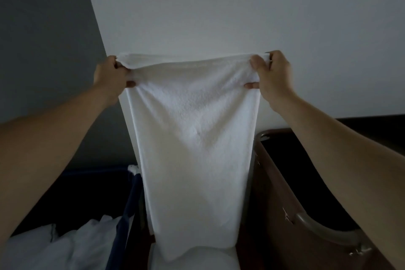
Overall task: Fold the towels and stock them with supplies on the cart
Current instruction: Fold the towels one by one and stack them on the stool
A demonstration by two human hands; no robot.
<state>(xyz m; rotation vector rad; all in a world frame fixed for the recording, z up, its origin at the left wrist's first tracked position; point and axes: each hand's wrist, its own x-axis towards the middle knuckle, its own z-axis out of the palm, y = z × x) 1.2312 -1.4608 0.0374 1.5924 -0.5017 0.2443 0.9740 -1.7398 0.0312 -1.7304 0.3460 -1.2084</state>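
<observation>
Left hand [110, 76] and right hand [272, 74], fingers curled, each pinch a top corner of the white towel [192, 138], which hangs full length between them above a near white pile [197, 257]. For a clean fold, hold the top edge taut and level, then bring the corners together squarely.

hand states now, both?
Left hand: closed, gripping the towel at its top corner.
Right hand: closed, gripping the opposite top corner.
</observation>
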